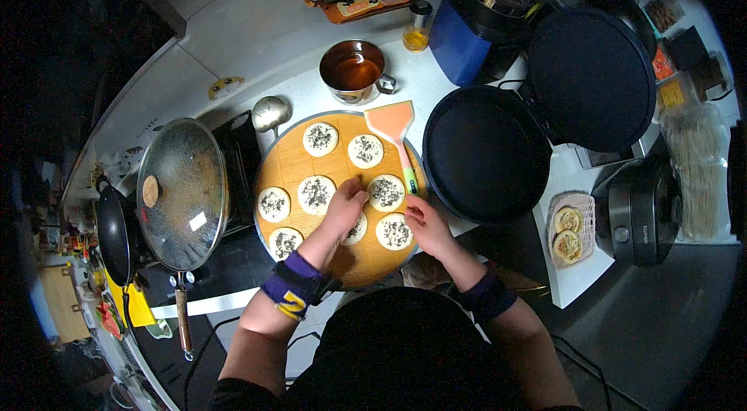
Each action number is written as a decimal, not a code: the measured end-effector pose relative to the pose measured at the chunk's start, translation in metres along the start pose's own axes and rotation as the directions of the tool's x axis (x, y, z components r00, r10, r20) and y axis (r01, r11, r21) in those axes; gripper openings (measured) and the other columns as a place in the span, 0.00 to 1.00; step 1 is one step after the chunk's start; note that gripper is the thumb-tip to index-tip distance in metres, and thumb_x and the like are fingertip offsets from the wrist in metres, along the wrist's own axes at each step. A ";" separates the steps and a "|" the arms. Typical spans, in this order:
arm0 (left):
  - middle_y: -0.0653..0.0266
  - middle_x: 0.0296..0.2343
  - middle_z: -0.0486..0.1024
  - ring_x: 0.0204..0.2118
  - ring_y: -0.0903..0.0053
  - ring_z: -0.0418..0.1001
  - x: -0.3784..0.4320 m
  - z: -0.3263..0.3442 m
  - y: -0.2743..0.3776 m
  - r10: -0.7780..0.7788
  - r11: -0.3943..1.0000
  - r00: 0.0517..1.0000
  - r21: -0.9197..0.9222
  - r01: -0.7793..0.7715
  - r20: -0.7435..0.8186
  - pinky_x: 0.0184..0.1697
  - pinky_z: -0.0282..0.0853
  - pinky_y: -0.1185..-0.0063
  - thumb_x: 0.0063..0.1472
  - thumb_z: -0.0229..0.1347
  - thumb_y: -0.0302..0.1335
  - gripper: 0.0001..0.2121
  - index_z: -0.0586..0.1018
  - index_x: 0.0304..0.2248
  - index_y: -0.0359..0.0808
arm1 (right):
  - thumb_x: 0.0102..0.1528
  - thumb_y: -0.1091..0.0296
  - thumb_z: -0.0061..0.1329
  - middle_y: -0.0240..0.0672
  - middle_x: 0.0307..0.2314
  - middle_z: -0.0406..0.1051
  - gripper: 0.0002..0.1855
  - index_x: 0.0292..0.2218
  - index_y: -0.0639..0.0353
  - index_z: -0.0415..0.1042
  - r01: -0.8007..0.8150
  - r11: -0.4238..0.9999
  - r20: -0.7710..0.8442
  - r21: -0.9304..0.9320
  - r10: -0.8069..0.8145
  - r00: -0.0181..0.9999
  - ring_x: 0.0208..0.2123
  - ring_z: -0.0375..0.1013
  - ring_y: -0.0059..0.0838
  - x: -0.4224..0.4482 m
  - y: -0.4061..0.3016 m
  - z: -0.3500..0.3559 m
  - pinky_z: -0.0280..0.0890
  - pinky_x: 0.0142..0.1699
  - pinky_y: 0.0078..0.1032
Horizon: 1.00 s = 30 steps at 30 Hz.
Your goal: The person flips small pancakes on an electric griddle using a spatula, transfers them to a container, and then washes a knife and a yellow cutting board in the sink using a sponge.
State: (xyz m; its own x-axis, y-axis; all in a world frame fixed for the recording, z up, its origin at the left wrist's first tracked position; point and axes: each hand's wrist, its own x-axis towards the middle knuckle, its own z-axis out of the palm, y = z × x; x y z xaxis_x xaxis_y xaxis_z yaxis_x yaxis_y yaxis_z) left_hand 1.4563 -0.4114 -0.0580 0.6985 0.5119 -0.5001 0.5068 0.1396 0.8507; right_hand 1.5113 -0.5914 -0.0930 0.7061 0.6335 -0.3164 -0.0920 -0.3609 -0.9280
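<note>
Several round white dough cakes topped with black sesame, among them one at the centre right (386, 193), lie on a round bamboo mat (344, 265). My left hand (345, 204) is over the mat, its thumb and fingertips close together at the left edge of that cake. It partly covers another cake (356, 229) below. At the mat's right rim, my right hand (429, 225) has curled fingers beside a lower cake (394, 231). Its fingertips are near the green handle end of a pink silicone spatula (392, 119); contact cannot be made out.
An open black electric griddle (487, 154) adjoins the mat on the right. Behind stand a metal mug of brown liquid (354, 70), a ladle (271, 113) and a blue blender base (467, 38). A glass-lidded pan (182, 195) stands left; a basket (586, 224) holds two browned cakes.
</note>
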 end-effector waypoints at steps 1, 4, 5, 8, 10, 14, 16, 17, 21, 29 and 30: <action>0.59 0.33 0.68 0.33 0.77 0.66 0.002 0.003 0.005 -0.037 0.999 0.999 0.008 0.037 -0.020 0.34 0.63 0.84 0.52 0.45 0.22 0.15 0.64 0.40 0.28 | 0.48 0.69 0.40 0.38 0.25 0.63 0.22 0.45 0.63 0.56 -0.008 1.000 -0.005 -0.005 0.008 1.000 0.28 0.63 0.25 0.004 -0.003 0.001 0.58 0.35 0.19; 0.60 0.27 0.69 0.25 0.80 0.65 0.015 0.003 -0.007 -0.153 0.979 0.985 -0.122 0.163 0.085 0.27 0.62 0.84 0.52 0.44 0.25 0.18 0.62 0.42 0.24 | 0.48 0.70 0.40 0.37 0.26 0.63 0.22 0.45 0.64 0.56 0.087 0.996 -0.044 -0.009 -0.088 0.995 0.29 0.63 0.25 0.012 0.011 0.006 0.58 0.35 0.19; 0.61 0.25 0.69 0.22 0.82 0.64 0.018 0.003 -0.009 -0.168 0.973 0.980 -0.143 0.182 0.107 0.24 0.61 0.84 0.52 0.44 0.26 0.18 0.62 0.42 0.23 | 0.47 0.71 0.40 0.37 0.26 0.63 0.22 0.45 0.65 0.55 0.003 1.000 0.006 -0.029 -0.003 1.000 0.28 0.63 0.25 0.013 0.011 0.007 0.58 0.35 0.19; 0.61 0.23 0.69 0.21 0.82 0.65 0.020 0.011 0.003 -0.174 0.984 0.984 -0.027 0.176 0.046 0.24 0.61 0.84 0.52 0.45 0.27 0.17 0.65 0.39 0.22 | 0.47 0.74 0.39 0.35 0.28 0.63 0.22 0.45 0.64 0.55 -0.213 0.976 0.031 0.042 0.212 0.977 0.32 0.63 0.24 0.017 0.015 0.011 0.58 0.38 0.18; 0.61 0.21 0.69 0.21 0.81 0.65 0.027 0.009 -0.001 -0.148 0.988 0.985 0.058 0.143 0.091 0.24 0.62 0.84 0.51 0.46 0.28 0.16 0.68 0.36 0.22 | 0.47 0.77 0.39 0.34 0.31 0.63 0.21 0.45 0.64 0.56 -0.336 0.931 0.038 0.139 0.334 0.942 0.36 0.63 0.23 0.017 0.011 0.015 0.58 0.41 0.17; 0.58 0.20 0.70 0.22 0.76 0.67 0.030 0.012 0.003 -0.199 0.975 0.972 0.125 0.184 0.124 0.26 0.63 0.82 0.50 0.48 0.30 0.15 0.70 0.31 0.22 | 0.46 0.79 0.38 0.33 0.32 0.63 0.21 0.45 0.64 0.55 -0.300 0.943 0.074 0.144 0.292 0.954 0.36 0.63 0.22 0.024 0.020 0.013 0.57 0.41 0.15; 0.57 0.20 0.70 0.23 0.73 0.68 0.033 0.013 -0.004 -0.128 0.951 0.985 0.295 0.088 0.118 0.28 0.63 0.80 0.50 0.48 0.30 0.15 0.71 0.30 0.23 | 0.46 0.80 0.38 0.33 0.32 0.63 0.21 0.44 0.64 0.55 -0.263 0.959 0.115 0.110 0.250 0.961 0.36 0.63 0.21 0.026 0.020 0.013 0.57 0.41 0.15; 0.56 0.20 0.70 0.23 0.72 0.68 0.034 0.013 -0.008 -0.104 0.934 0.988 0.352 0.056 0.118 0.28 0.63 0.79 0.50 0.49 0.31 0.14 0.71 0.30 0.23 | 0.45 0.80 0.37 0.34 0.31 0.63 0.21 0.44 0.64 0.55 -0.280 0.952 0.108 0.128 0.267 0.958 0.36 0.63 0.21 0.025 0.019 0.013 0.57 0.41 0.15; 0.58 0.22 0.70 0.26 0.73 0.68 0.020 0.018 0.001 0.139 0.876 0.978 0.440 -0.195 0.156 0.31 0.62 0.79 0.50 0.49 0.30 0.12 0.69 0.29 0.27 | 0.45 0.80 0.37 0.34 0.32 0.63 0.21 0.44 0.64 0.55 -0.304 0.932 0.102 0.196 0.289 0.952 0.35 0.63 0.21 0.022 0.006 0.010 0.57 0.40 0.15; 0.69 0.21 0.65 0.22 0.84 0.62 0.021 0.021 -0.016 0.044 0.998 0.993 -0.058 -0.037 0.113 0.25 0.59 0.86 0.53 0.47 0.27 0.07 0.66 0.31 0.35 | 0.46 0.82 0.37 0.37 0.36 0.61 0.26 0.48 0.65 0.50 -0.333 0.909 0.110 0.251 0.315 0.943 0.40 0.62 0.24 0.013 -0.014 0.009 0.57 0.43 0.16; 0.70 0.22 0.66 0.23 0.84 0.63 0.022 0.019 -0.007 -0.074 0.986 0.991 -0.140 0.090 0.115 0.24 0.60 0.86 0.53 0.46 0.28 0.07 0.66 0.32 0.36 | 0.46 0.82 0.37 0.38 0.37 0.61 0.26 0.48 0.65 0.50 -0.336 0.911 0.111 0.238 0.318 0.942 0.40 0.62 0.25 0.012 -0.011 0.007 0.57 0.43 0.17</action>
State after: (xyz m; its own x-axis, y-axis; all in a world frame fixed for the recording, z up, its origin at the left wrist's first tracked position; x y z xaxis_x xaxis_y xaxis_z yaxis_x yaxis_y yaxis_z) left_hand 1.4779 -0.4176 -0.0782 0.7127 0.3990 -0.5769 0.4920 0.3019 0.8166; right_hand 1.5155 -0.5752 -0.0876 0.5579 0.5576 -0.6147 -0.4882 -0.3785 -0.7864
